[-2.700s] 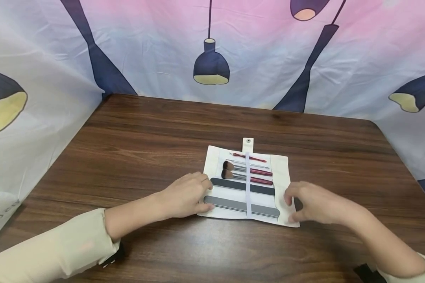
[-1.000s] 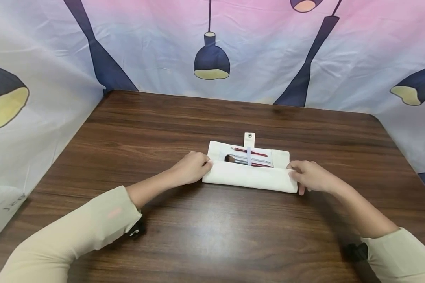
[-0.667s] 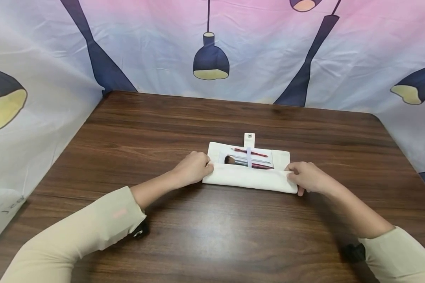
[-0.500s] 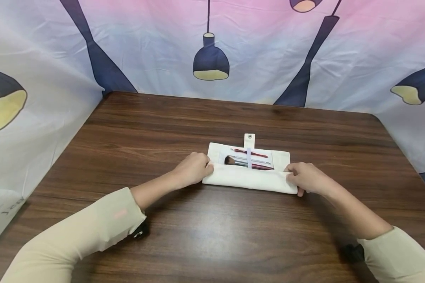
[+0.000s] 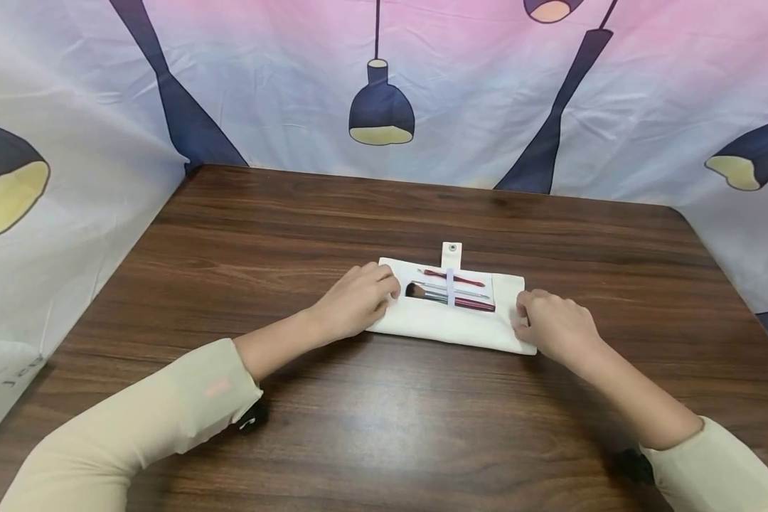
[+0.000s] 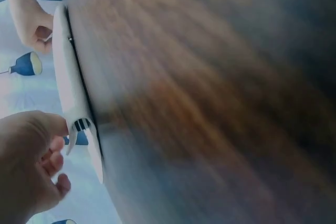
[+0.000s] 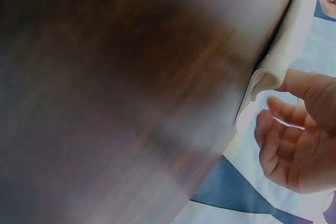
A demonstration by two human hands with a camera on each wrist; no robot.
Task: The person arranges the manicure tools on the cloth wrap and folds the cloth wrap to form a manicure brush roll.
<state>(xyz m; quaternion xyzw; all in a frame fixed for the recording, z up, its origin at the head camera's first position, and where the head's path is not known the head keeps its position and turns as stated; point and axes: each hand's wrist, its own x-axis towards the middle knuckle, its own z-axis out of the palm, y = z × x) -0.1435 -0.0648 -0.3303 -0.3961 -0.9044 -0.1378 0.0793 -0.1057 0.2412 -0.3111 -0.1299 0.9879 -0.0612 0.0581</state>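
A white fabric brush roll [image 5: 448, 328] lies on the table with its near part folded over. On the uncovered far part, a makeup brush [image 5: 416, 290], a thin silver tool [image 5: 467, 291] and a red slim tool [image 5: 454, 277] sit under a white elastic band [image 5: 450, 286]. Dark flat ends [image 6: 81, 124] show inside the fold in the left wrist view. My left hand [image 5: 353, 301] is at the roll's left end, thumb against the fold, other fingers loosely bent. At the right end my right hand [image 5: 560, 323] touches the fold with its thumb, fingers relaxed and apart from the cloth.
A strap with a metal snap [image 5: 451, 254] sticks out from the roll's far edge. The brown wooden table [image 5: 384, 427] extends around it. Behind and at the sides hangs a curtain [image 5: 294, 92] printed with lamps.
The near part of the roll was folded away from me over the flat files and one brush. Both hands, which gripped the fold's ends, have since loosened their fingers.
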